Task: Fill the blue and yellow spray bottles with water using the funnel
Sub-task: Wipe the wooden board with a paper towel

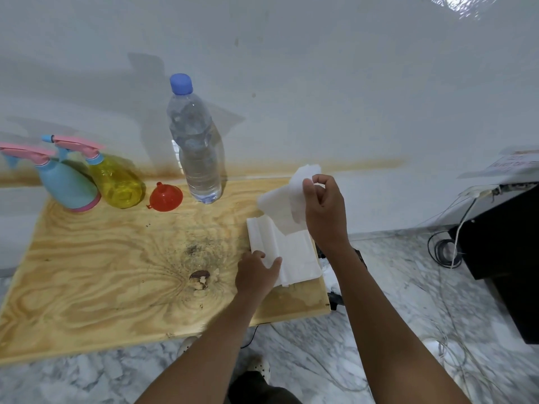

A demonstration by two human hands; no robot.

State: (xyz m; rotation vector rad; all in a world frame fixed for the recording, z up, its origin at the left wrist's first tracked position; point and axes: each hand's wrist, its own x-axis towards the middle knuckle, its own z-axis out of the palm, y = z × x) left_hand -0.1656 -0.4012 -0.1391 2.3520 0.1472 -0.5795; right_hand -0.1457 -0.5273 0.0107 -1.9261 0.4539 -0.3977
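Note:
A blue spray bottle (68,183) with a pink trigger head stands at the back left of the wooden table (102,272). Beside it stands a yellow spray bottle (119,182), also with its pink head on. A red funnel (165,197) lies wide end down to their right. A tall clear water bottle (196,147) with a blue cap stands behind the funnel. My right hand (322,205) pinches a white tissue sheet (287,196) lifted off a tissue stack (287,252). My left hand (256,272) presses down on the stack's near edge.
A white wall runs behind the table. A black box (507,246) with cables (449,249) sits on the marble floor at the right. More wires trail over the floor near the table's right front corner.

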